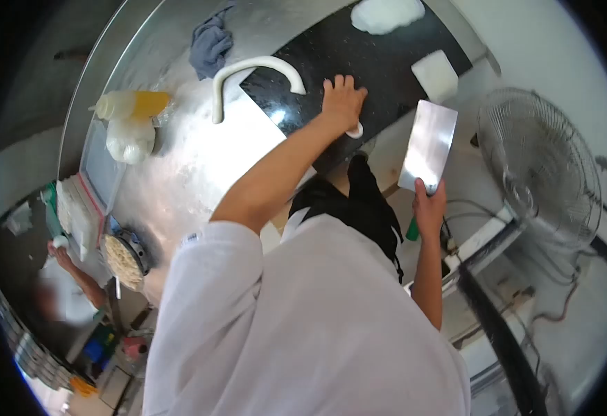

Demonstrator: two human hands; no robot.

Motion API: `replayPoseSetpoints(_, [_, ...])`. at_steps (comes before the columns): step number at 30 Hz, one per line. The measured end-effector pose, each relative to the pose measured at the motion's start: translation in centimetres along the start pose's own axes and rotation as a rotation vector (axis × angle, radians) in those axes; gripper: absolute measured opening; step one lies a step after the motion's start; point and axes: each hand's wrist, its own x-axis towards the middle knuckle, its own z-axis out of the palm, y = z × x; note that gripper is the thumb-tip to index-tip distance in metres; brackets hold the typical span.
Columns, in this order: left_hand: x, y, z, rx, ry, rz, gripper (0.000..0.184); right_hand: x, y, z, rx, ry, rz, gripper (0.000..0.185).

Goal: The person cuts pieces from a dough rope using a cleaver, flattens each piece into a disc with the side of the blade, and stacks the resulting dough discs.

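My left hand (343, 102) lies on the black board (317, 52), fingers stretched out and slightly apart. Under its palm is a piece of white dough (356, 131); only the end near the wrist shows. A long curved dough rope (258, 64) rests to the left, partly on the board and partly on the floured metal table. My right hand (429, 204) is closed around the handle of a cleaver (429, 144), its broad blade raised beside the board's near edge. A white dough block (435, 76) and a larger white dough lump (386, 14) sit on the board.
On the metal table (199, 139) are a grey cloth (211, 43), a squeeze bottle of yellow liquid (133, 104) and a white plastic bag (130, 140). A pan of pale pieces (123, 262) stands farther left. A fan (542, 166) is at right; another person (74, 291) works at left.
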Motion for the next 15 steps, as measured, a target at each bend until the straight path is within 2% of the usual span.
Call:
replayPoseSetpoints(1, [0.6,0.0,-0.3,0.075,0.084,-0.009,0.062,-0.5,-0.2,0.7,0.007,0.026,0.029,0.031])
replayPoseSetpoints(3, [1.6,0.2,-1.1,0.13,0.055,0.015,0.067,-1.8,-2.0,1.7,0.185,0.044,0.084,0.033])
replayPoseSetpoints(5, [2.0,0.8,-1.3,-0.014,-0.227,0.061,0.063,-0.7,-1.3,1.6,0.163,0.041,0.053,0.032])
replayPoseSetpoints(6, [2.1,1.7,-3.7,-0.103,-0.372,0.028,0.054,0.7,-0.9,1.3,0.173,0.048,0.058,0.032])
replayPoseSetpoints(7, [2.5,2.5,-3.1,-0.094,-0.382,0.031,0.054,2.3,-0.3,1.0,0.133,0.072,0.011,0.031])
replayPoseSetpoints(9, [3.0,4.7,-0.4,-0.476,0.215,-0.042,0.057,5.0,-0.9,0.7,0.123,0.109,-0.027,0.031])
replayPoseSetpoints(10, [3.2,4.6,1.9,-0.436,0.415,0.02,0.071,6.5,-1.7,0.4,0.187,0.106,-0.033,0.031])
replayPoseSetpoints(11, [3.0,4.2,3.4,-0.434,0.421,0.001,0.071,8.2,-2.5,0.1,0.251,0.101,-0.043,0.032])
replayPoseSetpoints(13, [2.2,3.7,4.5,-0.082,0.436,0.126,0.087,11.3,-4.1,-0.5,0.301,0.075,-0.074,0.037])
replayPoseSetpoints(14, [2.5,3.5,4.6,-0.059,0.343,0.121,0.099,12.5,-4.4,-0.6,0.355,0.068,-0.09,0.041])
replayPoseSetpoints(15, [2.0,3.4,4.4,-0.063,0.32,0.106,0.099,14.0,-3.2,-0.6,0.35,0.055,-0.066,0.041])
